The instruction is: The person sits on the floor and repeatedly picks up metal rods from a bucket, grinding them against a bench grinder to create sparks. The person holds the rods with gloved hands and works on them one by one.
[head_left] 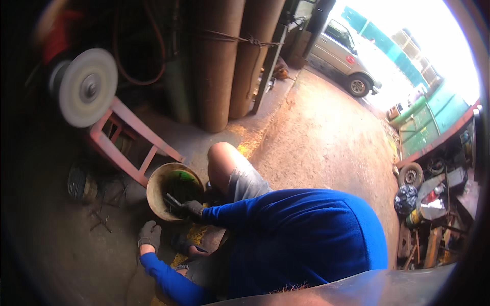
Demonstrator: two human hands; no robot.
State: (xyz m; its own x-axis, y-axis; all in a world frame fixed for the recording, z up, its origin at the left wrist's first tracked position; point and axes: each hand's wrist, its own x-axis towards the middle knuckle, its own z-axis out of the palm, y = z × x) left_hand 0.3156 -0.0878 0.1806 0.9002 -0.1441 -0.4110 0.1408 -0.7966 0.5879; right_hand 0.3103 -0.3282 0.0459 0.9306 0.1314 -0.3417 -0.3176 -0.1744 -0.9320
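Observation:
My right hand (191,210), in a dark grey glove, reaches over the rim of a dirty cream bucket (154,186). It is closed on a short, ridged light-grey rod (173,199), whose exact kind is unclear. Dark material and a bright green patch (185,176) show inside the bucket. Lower left of the bucket is my left hand (149,234), also in a grey glove, apart from the rim. Its fingers look extended and nothing shows in them. Both arms wear blue sleeves.
A large pale disc (88,87) stands upper left beside a red metal frame (130,137). Tall brown cylinders (217,66) are tied together behind. Thin dark pieces (101,221) lie on the floor. Scrap and a wheel (410,175) sit right; a car (342,53) stands outside.

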